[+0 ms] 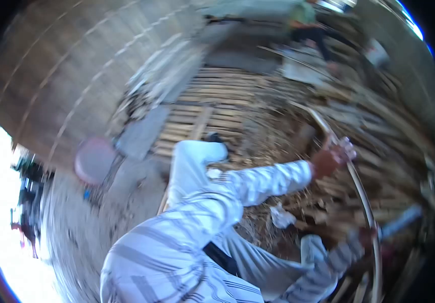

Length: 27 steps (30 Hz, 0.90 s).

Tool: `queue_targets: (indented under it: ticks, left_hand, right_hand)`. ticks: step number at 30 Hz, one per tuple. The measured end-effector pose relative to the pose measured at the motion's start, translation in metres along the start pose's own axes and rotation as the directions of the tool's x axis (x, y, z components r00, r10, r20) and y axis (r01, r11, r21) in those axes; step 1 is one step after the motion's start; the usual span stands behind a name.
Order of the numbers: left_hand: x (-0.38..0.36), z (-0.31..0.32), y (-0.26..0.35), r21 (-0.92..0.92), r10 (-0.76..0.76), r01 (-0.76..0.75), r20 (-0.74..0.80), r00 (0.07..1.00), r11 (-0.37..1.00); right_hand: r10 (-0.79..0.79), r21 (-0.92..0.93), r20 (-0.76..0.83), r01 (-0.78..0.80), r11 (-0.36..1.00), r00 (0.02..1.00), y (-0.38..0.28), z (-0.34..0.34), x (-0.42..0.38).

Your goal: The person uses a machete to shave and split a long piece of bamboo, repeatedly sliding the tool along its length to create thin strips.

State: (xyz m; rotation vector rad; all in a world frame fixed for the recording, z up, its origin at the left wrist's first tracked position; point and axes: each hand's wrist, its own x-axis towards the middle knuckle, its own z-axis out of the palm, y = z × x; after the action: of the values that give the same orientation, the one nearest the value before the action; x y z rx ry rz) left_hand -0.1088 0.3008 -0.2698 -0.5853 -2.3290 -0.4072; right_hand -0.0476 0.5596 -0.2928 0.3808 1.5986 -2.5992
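White long-sleeved shirt (177,247) with grey stripes; pale light trousers (192,161).

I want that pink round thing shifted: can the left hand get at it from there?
Probably not as things stand. The left hand is closed on the curved strip, far across the view from the pink round thing, with the person's raised knee between them.

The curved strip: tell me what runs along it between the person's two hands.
In the head view, only the bare curved strip spans from the left hand down to the right hand; behind it lies blurred wood debris. Nothing else grips it there.
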Motion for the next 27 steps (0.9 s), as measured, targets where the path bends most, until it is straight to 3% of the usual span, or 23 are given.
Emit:
queue_targets:
  ticks: [1,4,7,8,10,11,12,14,17,19,21,23,25,26,27]
  left_hand:
    - [-0.015,0.013,-0.02,0.139,-0.086,0.076,0.068,0.994,0.987]
    - [-0.058,0.012,-0.062,0.179,-0.458,0.424,0.254,0.852,0.888]
    - [-0.094,-0.01,-0.072,0.472,-0.666,0.511,0.254,0.702,0.719]
    - [-0.11,0.012,-0.08,0.606,-0.717,0.496,0.186,0.672,0.622]
    - [-0.129,0.011,-0.074,0.402,-0.703,0.576,0.413,0.58,0.712]
    - [-0.132,0.012,-0.069,-0.005,-0.651,0.816,0.6,0.465,0.578]
    - [-0.144,0.029,-0.061,-0.445,-0.554,0.817,0.601,0.576,0.367]
    - [-0.114,-0.03,-0.015,-0.399,-0.607,0.887,0.772,0.188,-0.233]
    - [-0.113,-0.008,-0.01,-0.5,-0.374,0.393,0.856,0.356,-0.772]
    - [-0.101,0.0,-0.028,-0.458,-0.393,0.105,0.842,0.37,-0.883]
    - [-0.089,-0.018,-0.043,-0.477,-0.48,-0.114,0.781,0.4,-0.871]
    - [-0.068,-0.072,-0.048,-0.557,-0.601,-0.241,0.666,0.442,-0.795]
    - [-0.058,-0.115,-0.056,-0.656,-0.708,-0.281,0.588,0.392,-0.7]
    - [-0.061,-0.125,-0.063,-0.827,-0.766,-0.199,0.359,0.533,-0.526]
    - [-0.056,-0.142,-0.064,-0.796,-0.793,-0.237,0.426,0.435,-0.557]
  right_hand:
    - [0.052,-0.057,0.025,-0.05,0.997,0.998,0.014,0.011,0.0]
    - [0.207,-0.2,0.121,-0.181,0.963,0.971,0.058,0.058,-0.004]
    - [0.331,-0.303,0.187,-0.266,0.915,0.925,0.096,0.092,-0.018]
    - [0.355,-0.328,0.197,-0.279,0.902,0.914,0.103,0.099,-0.02]
    - [0.386,-0.352,0.217,-0.297,0.888,0.897,0.112,0.107,-0.02]
    - [0.391,-0.358,0.22,-0.299,0.885,0.893,0.114,0.109,-0.017]
    - [0.383,-0.358,0.21,-0.293,0.886,0.9,0.112,0.106,-0.014]
    - [0.372,-0.354,0.205,-0.286,0.891,0.905,0.113,0.102,-0.005]
    - [0.358,-0.354,0.19,-0.277,0.893,0.914,0.109,0.092,0.006]
    - [0.343,-0.338,0.181,-0.269,0.902,0.921,0.106,0.087,0.014]
    - [0.326,-0.317,0.183,-0.258,0.913,0.928,0.1,0.08,0.022]
    - [0.303,-0.271,0.186,-0.248,0.93,0.935,0.092,0.069,0.032]
    - [0.277,-0.193,0.189,-0.241,0.951,0.942,0.08,0.052,0.037]
    - [0.259,-0.141,0.171,-0.237,0.961,0.951,0.075,0.041,0.031]
    - [0.251,-0.081,0.175,-0.24,0.967,0.952,0.071,0.035,0.03]
